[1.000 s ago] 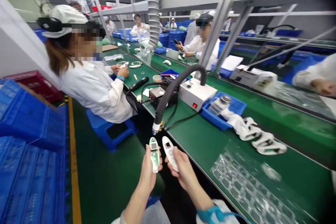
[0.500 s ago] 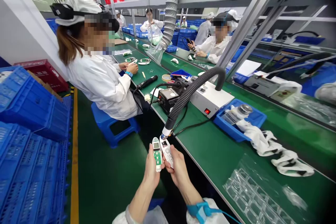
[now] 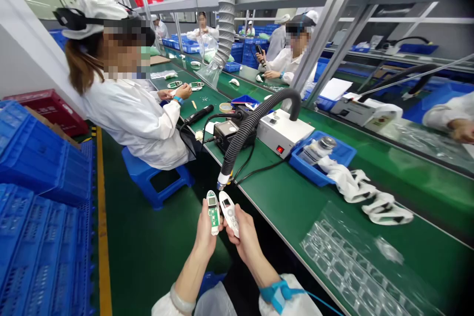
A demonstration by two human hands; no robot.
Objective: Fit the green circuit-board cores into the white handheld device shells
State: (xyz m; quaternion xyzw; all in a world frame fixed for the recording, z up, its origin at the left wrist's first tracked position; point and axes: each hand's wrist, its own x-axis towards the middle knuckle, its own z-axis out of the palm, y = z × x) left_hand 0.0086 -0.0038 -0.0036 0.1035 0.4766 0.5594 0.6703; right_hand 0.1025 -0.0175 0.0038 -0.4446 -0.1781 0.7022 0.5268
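L hand (image 3: pixel 206 228) pinches slim white plastic shell (image 3: pixel 215 231) w/ green PCB (image 3: pixel 213 216); R hand (image 3: pixel 246 229) pinches oval white plastic cover (image 3: pixel 230 213), 3 o'clock. Prob. light, stiff; PCB fragile: grip rims.

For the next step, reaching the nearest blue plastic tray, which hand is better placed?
Probably the right hand: it's nearer the tray, though occupied by a white plastic shell. The left hand, farther away, holds a white casing with a green circuit board.
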